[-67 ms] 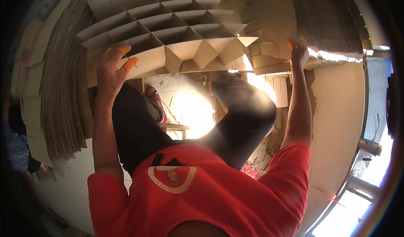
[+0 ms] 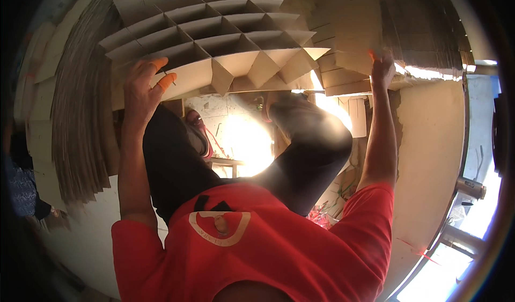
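Observation:
A partition grid of interlocked cardboard strips point(image 2: 233, 43) stands in front of me, its square cells facing up. My left hand point(image 2: 142, 87), with orange covers on thumb and index finger, is at the grid's near left corner. Its thumb and index finger are spread apart; the other fingers are partly hidden. To the right, my right hand point(image 2: 382, 70) pinches the near right edge of a flat cardboard sheet point(image 2: 355, 31), an orange cover showing on one fingertip. That sheet lies over other slotted cardboard pieces point(image 2: 337, 78).
A tall stack of cardboard sheets point(image 2: 80, 114) rises at the left, and another stack point(image 2: 421, 31) lies at the far right. Below the grid are my knees and a brightly sunlit floor point(image 2: 244, 135). A pale board point(image 2: 429, 157) runs along the right side.
The cardboard sheet at my right hand has shifted slightly to the right and nearer. My left hand and the grid have barely moved.

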`<state>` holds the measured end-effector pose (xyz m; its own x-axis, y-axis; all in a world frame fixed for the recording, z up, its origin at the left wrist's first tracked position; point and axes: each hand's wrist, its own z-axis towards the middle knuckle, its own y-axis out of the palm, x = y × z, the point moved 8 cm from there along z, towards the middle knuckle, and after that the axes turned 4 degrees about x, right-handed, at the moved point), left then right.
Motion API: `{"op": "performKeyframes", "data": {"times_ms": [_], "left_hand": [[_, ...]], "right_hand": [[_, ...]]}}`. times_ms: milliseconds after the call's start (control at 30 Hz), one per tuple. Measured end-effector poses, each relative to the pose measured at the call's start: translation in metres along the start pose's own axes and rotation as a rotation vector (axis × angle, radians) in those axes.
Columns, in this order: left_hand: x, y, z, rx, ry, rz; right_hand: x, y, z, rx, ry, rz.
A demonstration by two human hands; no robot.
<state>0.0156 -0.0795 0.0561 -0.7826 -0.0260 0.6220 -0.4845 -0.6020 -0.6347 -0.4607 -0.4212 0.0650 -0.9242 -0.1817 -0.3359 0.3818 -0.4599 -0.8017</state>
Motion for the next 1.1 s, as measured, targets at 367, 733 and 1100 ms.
{"op": "performKeyframes", "data": {"times_ms": [367,733,1100], "left_hand": [[-0.018,-0.018,-0.014,0.03,0.101,0.086],[-0.03,-0.02,-0.023,0.112,0.063,-0.142],[-0.036,-0.017,-0.023,0.086,0.029,-0.165]], "right_hand": [[-0.299,-0.098,-0.068,-0.045,-0.548,0.73],[-0.403,-0.055,-0.149,-0.551,-0.577,0.822],[-0.42,-0.046,-0.151,-0.594,-0.601,0.852]]}}
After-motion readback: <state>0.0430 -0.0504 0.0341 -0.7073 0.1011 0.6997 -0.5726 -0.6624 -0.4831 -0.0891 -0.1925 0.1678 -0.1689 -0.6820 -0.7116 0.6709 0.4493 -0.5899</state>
